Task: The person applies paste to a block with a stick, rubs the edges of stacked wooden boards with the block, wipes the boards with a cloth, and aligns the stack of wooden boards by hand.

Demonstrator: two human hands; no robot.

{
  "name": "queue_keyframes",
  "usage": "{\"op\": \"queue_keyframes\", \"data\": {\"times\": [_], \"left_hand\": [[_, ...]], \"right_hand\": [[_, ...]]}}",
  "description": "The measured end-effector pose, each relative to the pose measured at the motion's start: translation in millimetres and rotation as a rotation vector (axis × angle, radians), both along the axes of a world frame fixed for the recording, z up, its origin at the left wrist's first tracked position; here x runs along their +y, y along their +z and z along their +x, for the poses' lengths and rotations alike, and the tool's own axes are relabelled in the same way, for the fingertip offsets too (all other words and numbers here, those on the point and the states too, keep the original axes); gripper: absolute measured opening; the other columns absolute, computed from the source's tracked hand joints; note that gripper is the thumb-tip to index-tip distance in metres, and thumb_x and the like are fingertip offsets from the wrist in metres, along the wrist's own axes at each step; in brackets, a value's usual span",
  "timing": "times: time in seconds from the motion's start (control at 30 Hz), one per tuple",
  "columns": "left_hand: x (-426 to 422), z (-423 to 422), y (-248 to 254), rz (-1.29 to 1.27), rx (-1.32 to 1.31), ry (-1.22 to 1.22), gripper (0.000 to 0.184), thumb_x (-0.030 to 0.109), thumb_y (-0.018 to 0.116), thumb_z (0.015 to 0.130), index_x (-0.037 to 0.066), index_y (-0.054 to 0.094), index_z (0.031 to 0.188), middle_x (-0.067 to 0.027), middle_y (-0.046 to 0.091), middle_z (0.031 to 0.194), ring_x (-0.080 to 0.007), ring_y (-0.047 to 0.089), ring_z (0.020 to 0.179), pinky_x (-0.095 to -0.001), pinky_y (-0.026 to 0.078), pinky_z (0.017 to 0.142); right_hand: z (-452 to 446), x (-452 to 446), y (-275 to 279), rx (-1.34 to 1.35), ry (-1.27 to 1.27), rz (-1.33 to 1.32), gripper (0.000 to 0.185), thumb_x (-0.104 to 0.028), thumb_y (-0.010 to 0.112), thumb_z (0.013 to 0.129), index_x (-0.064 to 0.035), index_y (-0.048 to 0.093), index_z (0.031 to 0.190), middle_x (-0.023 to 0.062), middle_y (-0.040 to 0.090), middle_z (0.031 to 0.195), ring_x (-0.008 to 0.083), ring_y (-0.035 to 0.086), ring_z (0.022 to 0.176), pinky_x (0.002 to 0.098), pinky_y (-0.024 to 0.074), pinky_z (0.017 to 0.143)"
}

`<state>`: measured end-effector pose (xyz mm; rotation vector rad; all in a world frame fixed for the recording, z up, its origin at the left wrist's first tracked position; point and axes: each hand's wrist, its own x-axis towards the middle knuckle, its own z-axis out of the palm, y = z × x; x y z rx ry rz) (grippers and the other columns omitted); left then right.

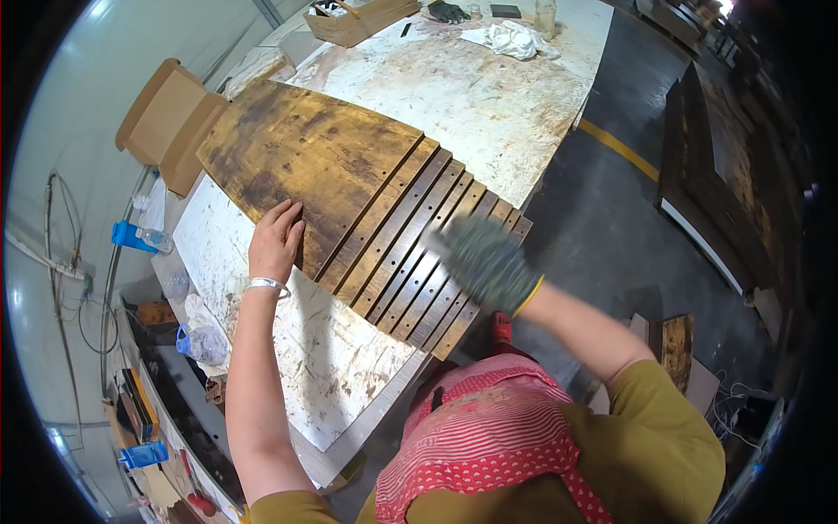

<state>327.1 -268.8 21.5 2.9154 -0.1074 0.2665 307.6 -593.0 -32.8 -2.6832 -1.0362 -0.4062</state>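
Observation:
A fanned stack of brown-stained wooden boards (305,148) lies across the table, with stepped edges that show rows of small dark holes. My left hand (278,240) is bare, with a bracelet at the wrist, and rests on the near left edge of the top board, fingers flat. Over the stepped edges at the right is my right hand (484,262), in a dark grey-green glove and blurred by motion. Something pale shows at its fingertips, too smeared to make out. The glove hides part of the lower boards.
White stained table (436,87). An open cardboard box (166,122) stands at the left, another box (358,24) at the back. A white cloth (515,40) and a dark glove (448,11) lie at the far end. Stacked dark panels (724,183) are at the right.

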Motion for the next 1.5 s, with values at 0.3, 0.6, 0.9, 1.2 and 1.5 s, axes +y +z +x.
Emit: {"op": "queue_keyframes", "data": {"times": [0.3,0.6,0.9,1.2,1.5], "left_hand": [[0.3,1.2,-0.4,0.019,0.017,0.002,0.032,0.023,0.052,0.090,0.011,0.059,0.119,-0.0076,0.053,0.127,-0.0270,0.051,0.114,-0.0359,0.042,0.096],[1.2,1.1,-4.3,-0.028,-0.008,0.005,0.033,0.026,0.054,0.089,0.011,0.060,0.118,-0.0078,0.054,0.126,-0.0281,0.049,0.115,-0.0368,0.039,0.098],[0.9,0.3,-3.3,-0.029,-0.013,-0.004,0.032,0.024,0.054,0.089,0.011,0.060,0.118,-0.0086,0.054,0.125,-0.0284,0.049,0.115,-0.0372,0.039,0.098],[2.8,-0.4,-5.9,-0.028,-0.031,-0.031,0.031,0.019,0.050,0.091,0.009,0.059,0.119,-0.0092,0.053,0.127,-0.0282,0.048,0.116,-0.0369,0.038,0.100],[5.4,0.7,-9.0,-0.028,-0.045,-0.030,0.031,0.020,0.052,0.089,0.011,0.060,0.118,-0.0086,0.054,0.125,-0.0283,0.048,0.116,-0.0379,0.038,0.099]], "right_hand": [[-43.4,25.8,16.6,0.185,0.449,0.540,0.027,-0.018,0.052,0.082,-0.0133,0.060,0.107,0.0161,0.058,0.088,0.0309,0.058,0.082,0.0402,0.0488,0.071],[70.7,-45.9,26.8,0.163,-0.285,0.341,0.043,-0.034,0.058,0.082,-0.0045,0.058,0.114,0.0150,0.055,0.095,0.0316,0.056,0.087,0.0391,0.0454,0.079],[-71.7,58.7,1.2,0.420,0.447,0.170,0.030,-0.030,0.053,0.087,-0.0084,0.059,0.106,0.0136,0.058,0.094,0.0282,0.059,0.086,0.0395,0.0491,0.072],[74.5,-40.1,37.4,0.198,-0.224,0.479,0.040,-0.033,0.055,0.084,-0.0038,0.059,0.112,0.0173,0.057,0.097,0.0325,0.055,0.092,0.0400,0.0448,0.081],[0.1,49.4,0.5,0.365,0.136,0.347,0.029,-0.033,0.049,0.091,-0.0055,0.059,0.091,0.0153,0.057,0.096,0.0281,0.055,0.085,0.0405,0.0462,0.071]]}}
